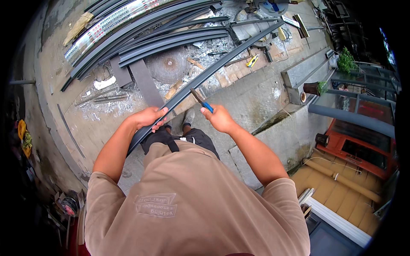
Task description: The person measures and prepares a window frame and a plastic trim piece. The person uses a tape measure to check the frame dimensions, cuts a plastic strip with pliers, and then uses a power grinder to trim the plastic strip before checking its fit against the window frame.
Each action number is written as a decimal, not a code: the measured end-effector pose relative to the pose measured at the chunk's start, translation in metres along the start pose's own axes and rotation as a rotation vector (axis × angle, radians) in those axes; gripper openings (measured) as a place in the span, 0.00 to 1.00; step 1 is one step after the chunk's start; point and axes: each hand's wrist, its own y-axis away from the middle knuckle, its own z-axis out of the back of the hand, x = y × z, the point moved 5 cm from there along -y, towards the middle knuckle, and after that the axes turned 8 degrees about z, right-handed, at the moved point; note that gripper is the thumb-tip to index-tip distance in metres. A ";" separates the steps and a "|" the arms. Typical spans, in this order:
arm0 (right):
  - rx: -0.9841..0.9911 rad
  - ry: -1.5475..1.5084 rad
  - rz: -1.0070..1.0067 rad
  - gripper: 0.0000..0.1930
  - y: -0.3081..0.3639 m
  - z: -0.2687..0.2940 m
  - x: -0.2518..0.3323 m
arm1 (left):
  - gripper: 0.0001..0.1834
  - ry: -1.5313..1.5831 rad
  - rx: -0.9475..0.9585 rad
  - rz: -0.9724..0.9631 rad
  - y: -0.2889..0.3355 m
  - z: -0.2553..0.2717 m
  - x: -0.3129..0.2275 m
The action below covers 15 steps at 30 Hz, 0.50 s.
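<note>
A long dark grey metal profile [213, 70] runs slantwise from beside my left side up to the saw area at the far right. My left hand [147, 117] is closed around its near part, thumb on top. In my right hand [220, 118] is a blue-handled tool [207, 106] with a flat dark blade, which looks like a file. My fingers wrap its handle, and its blade points up and left toward the profile's side. Whether the blade touches the profile I cannot tell.
More grey profiles [179, 39] lie stacked beyond, near wrapped ones [100, 32]. A round saw blade [168, 64] lies among metal shavings. Yellow-handled pliers [252, 60] lie near the saw machine [252, 32]. A concrete step [305, 70] with a potted plant [314, 88] is at right.
</note>
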 end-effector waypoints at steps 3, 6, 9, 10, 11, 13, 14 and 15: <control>0.037 0.079 -0.056 0.26 -0.004 0.001 -0.008 | 0.28 -0.181 -0.134 -0.082 -0.027 -0.003 0.016; 0.220 0.193 -0.324 0.29 -0.012 -0.012 -0.024 | 0.24 -0.966 -1.015 -0.320 0.004 -0.042 -0.028; 0.192 0.308 -0.147 0.30 -0.007 -0.035 -0.020 | 0.24 -0.945 -0.988 -0.304 0.003 -0.058 -0.039; 0.167 0.238 -0.170 0.29 -0.001 -0.036 -0.022 | 0.24 -0.917 -0.937 -0.303 0.002 -0.061 -0.040; 0.184 0.242 -0.156 0.29 0.005 -0.037 -0.020 | 0.24 -0.906 -0.952 -0.288 0.001 -0.057 -0.033; 0.113 0.214 -0.142 0.27 0.018 -0.032 -0.022 | 0.24 -0.807 -0.741 -0.385 -0.011 -0.052 -0.013; 0.100 0.233 -0.168 0.26 0.024 -0.029 -0.025 | 0.26 -0.671 -0.527 -0.251 -0.007 -0.050 -0.011; 0.111 0.228 -0.164 0.26 0.027 -0.031 -0.037 | 0.26 -0.668 -0.532 -0.240 -0.001 -0.046 -0.011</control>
